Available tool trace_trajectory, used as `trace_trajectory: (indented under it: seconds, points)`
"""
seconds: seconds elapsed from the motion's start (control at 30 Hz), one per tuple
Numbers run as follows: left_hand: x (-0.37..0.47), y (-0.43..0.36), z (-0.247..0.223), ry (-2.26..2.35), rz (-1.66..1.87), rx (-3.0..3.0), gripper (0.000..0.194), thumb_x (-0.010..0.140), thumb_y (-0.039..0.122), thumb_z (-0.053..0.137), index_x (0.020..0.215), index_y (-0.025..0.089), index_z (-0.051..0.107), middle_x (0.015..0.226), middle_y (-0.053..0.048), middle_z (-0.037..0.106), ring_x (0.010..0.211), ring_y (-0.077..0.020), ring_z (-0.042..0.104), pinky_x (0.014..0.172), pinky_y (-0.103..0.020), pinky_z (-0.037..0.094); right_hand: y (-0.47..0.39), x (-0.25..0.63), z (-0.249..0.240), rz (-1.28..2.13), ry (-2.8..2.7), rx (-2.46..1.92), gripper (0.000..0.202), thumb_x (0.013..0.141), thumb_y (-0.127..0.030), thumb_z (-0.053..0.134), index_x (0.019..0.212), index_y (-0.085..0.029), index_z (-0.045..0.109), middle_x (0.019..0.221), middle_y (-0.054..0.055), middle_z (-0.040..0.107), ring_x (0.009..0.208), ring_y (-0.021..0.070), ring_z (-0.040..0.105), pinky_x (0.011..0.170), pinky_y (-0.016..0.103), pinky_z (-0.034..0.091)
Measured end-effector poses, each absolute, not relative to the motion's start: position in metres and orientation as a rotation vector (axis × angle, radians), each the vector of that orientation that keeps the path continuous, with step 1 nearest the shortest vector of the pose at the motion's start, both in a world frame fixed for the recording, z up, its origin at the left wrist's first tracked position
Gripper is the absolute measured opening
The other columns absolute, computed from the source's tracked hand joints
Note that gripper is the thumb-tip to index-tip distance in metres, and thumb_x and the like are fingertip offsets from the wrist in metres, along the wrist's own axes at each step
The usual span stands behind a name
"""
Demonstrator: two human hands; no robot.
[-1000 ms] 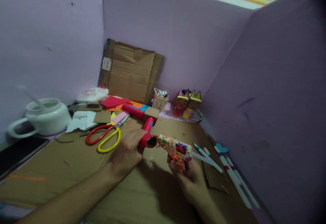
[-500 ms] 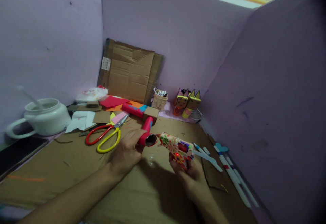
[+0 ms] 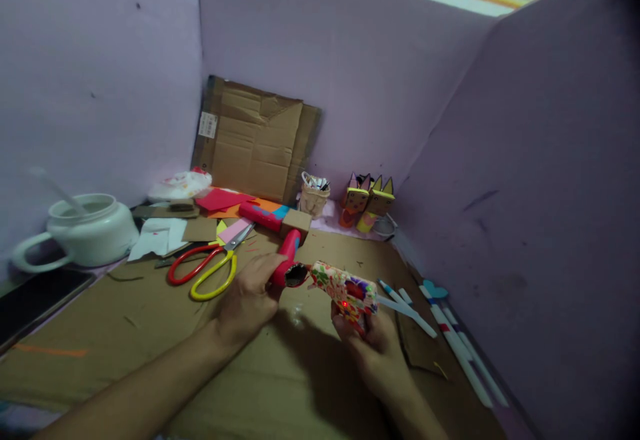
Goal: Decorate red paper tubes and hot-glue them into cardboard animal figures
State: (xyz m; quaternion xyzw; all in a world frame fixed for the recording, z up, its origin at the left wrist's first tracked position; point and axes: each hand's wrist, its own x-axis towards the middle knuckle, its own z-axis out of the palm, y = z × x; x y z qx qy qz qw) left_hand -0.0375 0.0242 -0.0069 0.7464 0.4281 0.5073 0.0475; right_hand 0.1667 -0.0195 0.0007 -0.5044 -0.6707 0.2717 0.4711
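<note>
My left hand (image 3: 253, 293) is closed around the near end of a red tube (image 3: 289, 253) with blue spots; its dark open end faces me. Beyond it, a brown cardboard block (image 3: 296, 225) sits beside another red and blue tube (image 3: 263, 216). In my right hand (image 3: 367, 340) is a flower-patterned glue gun (image 3: 345, 290) with a red light on. Its nozzle points left at the rim of the tube's open end; whether they touch is hard to tell. A whitish glue stick (image 3: 407, 312) sticks out of its back.
Red and yellow scissors (image 3: 214, 280) and paper scraps (image 3: 159, 237) lie left of the tubes. A white pot (image 3: 95, 230) stands far left. Behind are a small basket (image 3: 314, 199) and animal-faced figures (image 3: 369, 203). White sticks (image 3: 460, 343) lie along the right edge.
The glue gun has shifted slightly left, its nozzle closer to the tube's open end. My left hand and the tube look unmoved.
</note>
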Motion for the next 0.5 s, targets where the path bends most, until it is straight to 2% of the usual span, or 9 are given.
trace_trajectory:
  seconds: [0.17, 0.33, 0.5]
  points:
    - [-0.0374, 0.0243, -0.0071, 1.328, 1.516, 2.177, 0.02, 0.082, 0.012, 0.056, 0.098, 0.02, 0.063, 0.094, -0.004, 0.07, 0.088, -0.0178, 0.063, 0.08, -0.029, 0.048, -0.0206, 0.1679, 0.0026, 0.692, -1.655, -1.194, 0.022, 0.078, -0.035, 0.054, 0.069, -0.016, 0.059, 0.064, 0.004, 0.058, 0.057, 0.0156, 0.052, 0.053, 0.025, 0.044]
    - [-0.0398, 0.0255, -0.0036, 1.318, 1.517, 2.196, 0.02, 0.08, 0.009, 0.056, 0.094, 0.021, 0.064, 0.088, -0.003, 0.07, 0.089, -0.0193, 0.063, 0.079, -0.031, 0.048, -0.022, 0.1698, 0.0007, 0.737, -1.656, -1.181, 0.018, 0.078, -0.033, 0.054, 0.069, -0.017, 0.057, 0.064, 0.003, 0.057, 0.059, 0.0154, 0.052, 0.054, 0.026, 0.043]
    - [-0.0424, 0.0296, -0.0036, 1.293, 1.614, 2.225, 0.023, 0.079, 0.009, 0.056, 0.099, 0.02, 0.062, 0.096, -0.006, 0.069, 0.094, -0.02, 0.063, 0.084, -0.033, 0.049, -0.0213, 0.1717, -0.0029, 0.74, -1.678, -1.211, 0.02, 0.077, -0.035, 0.055, 0.067, -0.017, 0.057, 0.066, 0.004, 0.057, 0.061, 0.0165, 0.052, 0.056, 0.028, 0.043]
